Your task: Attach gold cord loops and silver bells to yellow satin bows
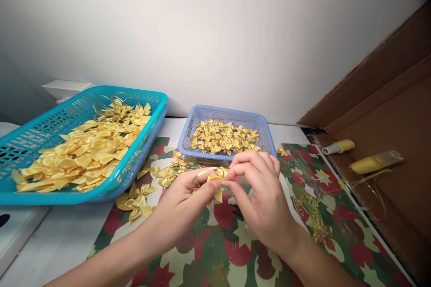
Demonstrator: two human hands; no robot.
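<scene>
Over the patterned mat, my left hand (194, 190) pinches a yellow satin ribbon bow (220, 175) between thumb and fingers. A loop of thin gold cord (202, 172) curves from the bow across the left fingers. My right hand (257, 186) is closed at the bow's right side, thumb and index fingertip pressed together; whether they grip the bow or a thin end of cord is too small to make out. Behind the hands stands a small blue-purple basket (183, 136) holding many small yellow bows (224, 136).
A large turquoise basket (134, 161) heaped with yellow bows (90, 152) stands at the left. Loose bows (136, 202) lie beside it. Gold cord scraps (314, 215) lie on the mat (232, 251) at right. Two yellow spools (373, 162) rest by the cardboard wall (397, 112).
</scene>
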